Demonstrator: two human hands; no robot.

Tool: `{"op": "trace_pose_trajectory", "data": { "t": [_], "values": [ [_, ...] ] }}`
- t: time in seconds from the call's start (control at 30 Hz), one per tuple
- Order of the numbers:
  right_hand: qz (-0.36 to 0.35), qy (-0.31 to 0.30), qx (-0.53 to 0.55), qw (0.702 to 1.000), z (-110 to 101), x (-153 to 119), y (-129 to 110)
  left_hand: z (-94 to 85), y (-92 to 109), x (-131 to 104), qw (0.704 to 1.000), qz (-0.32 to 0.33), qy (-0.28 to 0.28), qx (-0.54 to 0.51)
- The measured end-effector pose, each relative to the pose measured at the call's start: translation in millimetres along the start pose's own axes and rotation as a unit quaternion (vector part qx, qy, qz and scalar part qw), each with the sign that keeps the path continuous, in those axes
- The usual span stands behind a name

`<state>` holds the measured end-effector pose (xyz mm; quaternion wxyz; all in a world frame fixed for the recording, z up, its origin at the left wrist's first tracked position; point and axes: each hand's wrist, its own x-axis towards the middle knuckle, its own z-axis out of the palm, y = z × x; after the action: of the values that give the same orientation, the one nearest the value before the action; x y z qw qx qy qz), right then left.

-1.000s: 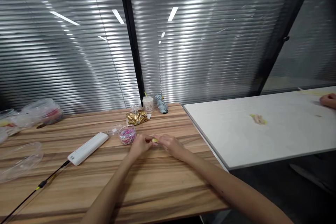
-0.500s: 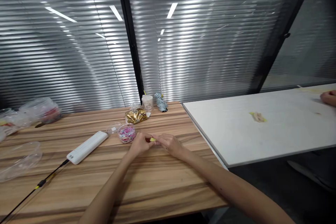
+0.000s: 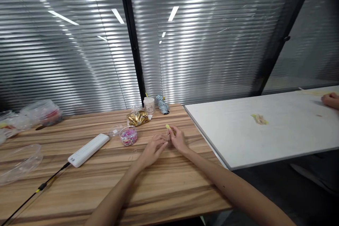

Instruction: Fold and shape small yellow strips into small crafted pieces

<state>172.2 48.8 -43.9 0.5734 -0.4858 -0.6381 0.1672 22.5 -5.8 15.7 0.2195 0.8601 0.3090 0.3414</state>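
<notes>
In my right hand (image 3: 178, 139) is a small yellow round-ended thing (image 3: 167, 126), pinched between thumb and fingers with its yellow end pointing up. A thin pale elastic band (image 3: 167, 135) runs down from it, stretched to the fingertips of my left hand (image 3: 154, 148). The left fingers are closed on the band's lower end. Both hands are just above the wooden table, close together. To their left stands a clear round tub (image 3: 128, 135) of pink and purple small bands. Two thin loose loops (image 3: 134, 151) lie on the wood near my left hand.
A white power bank (image 3: 88, 150) with a black cable lies to the left. Behind are a gold packet (image 3: 137, 117), a paper cup (image 3: 149, 105) and a crumpled blue wrapper (image 3: 162, 104). A white table (image 3: 238, 137) adjoins at right, with another person's hand (image 3: 331, 100) over it.
My hands have moved slightly right. The right hand now holds the yellow thing upright, and the left has drawn the band downward. The loose loops have come into sight.
</notes>
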Motion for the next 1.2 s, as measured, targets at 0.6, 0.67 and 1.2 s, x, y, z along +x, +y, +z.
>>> {"op": "trace_pose_trajectory", "data": {
  "t": [0.6,0.67,1.2],
  "values": [
    [-0.408,-0.192,-0.221,0.865,-21.6,-3.3,-16.5,-7.4,-30.5,-1.1,0.765,-0.381,0.062,-0.515],
    [-0.415,-0.188,-0.261,0.851,-24.7,0.9,-15.1,-9.3,-31.6,-1.6,0.751,-0.384,0.062,-0.534],
    [-0.172,-0.105,-0.149,0.968,-6.5,-9.9,-11.6,-6.9,-11.1,1.7,0.874,-0.260,0.067,-0.404]
  ]
}}
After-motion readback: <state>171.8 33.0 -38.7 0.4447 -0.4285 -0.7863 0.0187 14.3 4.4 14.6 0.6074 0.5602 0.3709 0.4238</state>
